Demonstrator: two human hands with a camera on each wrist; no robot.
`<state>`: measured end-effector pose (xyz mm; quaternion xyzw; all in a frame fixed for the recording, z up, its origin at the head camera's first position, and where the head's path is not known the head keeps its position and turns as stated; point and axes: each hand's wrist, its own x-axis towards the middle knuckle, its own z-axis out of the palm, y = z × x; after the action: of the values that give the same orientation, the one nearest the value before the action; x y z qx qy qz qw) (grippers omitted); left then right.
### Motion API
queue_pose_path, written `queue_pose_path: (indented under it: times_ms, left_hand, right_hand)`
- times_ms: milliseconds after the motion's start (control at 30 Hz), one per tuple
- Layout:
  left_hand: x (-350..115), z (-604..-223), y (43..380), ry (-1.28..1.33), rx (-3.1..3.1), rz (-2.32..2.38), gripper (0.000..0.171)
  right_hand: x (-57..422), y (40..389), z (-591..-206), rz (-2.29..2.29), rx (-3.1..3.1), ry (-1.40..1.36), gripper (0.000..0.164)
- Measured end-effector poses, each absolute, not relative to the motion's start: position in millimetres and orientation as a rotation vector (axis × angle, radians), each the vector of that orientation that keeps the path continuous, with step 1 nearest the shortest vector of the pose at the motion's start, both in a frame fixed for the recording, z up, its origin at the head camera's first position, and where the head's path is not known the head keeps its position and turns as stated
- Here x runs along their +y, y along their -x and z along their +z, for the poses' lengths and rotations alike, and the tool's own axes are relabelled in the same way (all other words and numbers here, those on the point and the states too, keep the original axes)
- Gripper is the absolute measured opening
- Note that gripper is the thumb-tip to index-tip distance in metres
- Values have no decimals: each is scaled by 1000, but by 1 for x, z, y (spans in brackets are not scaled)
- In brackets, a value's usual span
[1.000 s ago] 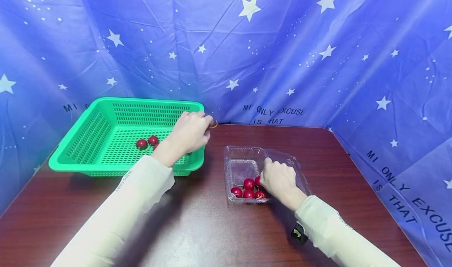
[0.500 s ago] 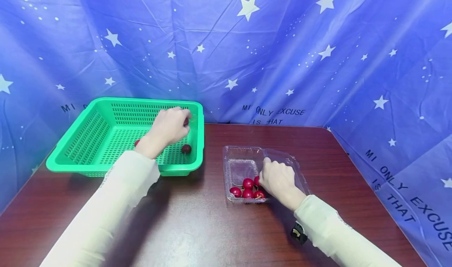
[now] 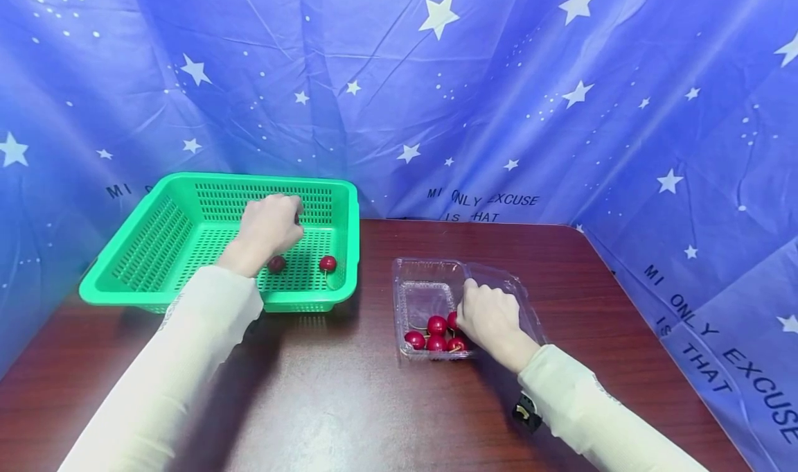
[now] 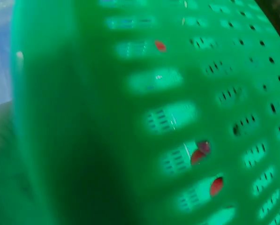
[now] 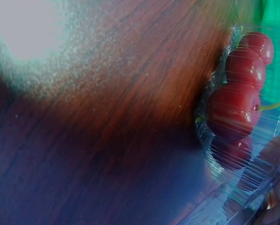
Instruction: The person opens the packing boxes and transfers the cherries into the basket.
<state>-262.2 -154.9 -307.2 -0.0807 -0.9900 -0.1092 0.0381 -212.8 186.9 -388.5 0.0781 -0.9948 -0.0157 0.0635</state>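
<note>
From my remote seat I take in the blue star-printed curtain (image 3: 399, 105) first; it hangs behind and at both sides of the counter (image 3: 349, 403), closing off the workspace; on the counter's far left sits the green basket (image 3: 212, 296), its mouth upward and its wide floor slotted, presumably so that air and water pass while fruit stays in; to its right, well apart and nearer the middle, lies the clear plastic box (image 3: 399, 309); its lid (image 3: 526, 312) is folded out to the right, which I judge leaves the tray reachable from above.

The hands are well apart; the right hand (image 3: 492, 319) has its fingers curled on the box's right edge, beside the lid, I think because so light a box would slide if left loose; the left hand (image 3: 264, 226) hangs over the basket, its fingers bent downward; whether anything is between them I cannot tell, since my left wrist view shows mostly the basket's outer wall.

The red cherries (image 3: 437, 325) come next; at least five crowd the box's near end, perhaps tilted there; two more lie apart on the basket floor, and the hand may hide others; thin stems (image 5: 273, 105) are the smallest detail.
</note>
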Motion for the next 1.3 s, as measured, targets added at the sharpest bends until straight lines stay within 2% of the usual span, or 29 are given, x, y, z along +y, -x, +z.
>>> queue_pose_path:
  times_ms: [233, 467, 567, 667, 867, 1100, 1300]
  left_hand:
    - [-167, -310, 261, 116, -3104, -422, 38]
    - [-175, -311, 256, -112, -3154, -459, 14]
    - [-176, -312, 255, -171, -3175, -457, 12]
    - [-176, -314, 254, -177, -3179, -440, 13]
    - [-182, -319, 253, -136, -3163, -381, 26]
    - [-194, -324, 248, -47, -3233, -353, 10]
    - [-199, -328, 248, -88, -3276, -382, 11]
  right_hand:
    - [187, 212, -389, -48, -2999, -237, 17]
    - [187, 211, -390, -45, -2991, -238, 17]
    - [188, 211, -390, -45, -2989, -240, 16]
    - [188, 210, -391, -46, -2983, -240, 16]
    - [187, 210, -391, -41, -2980, -250, 16]
    - [187, 210, -390, -46, -2982, -243, 16]
    - [187, 210, -389, -45, -3001, -235, 17]
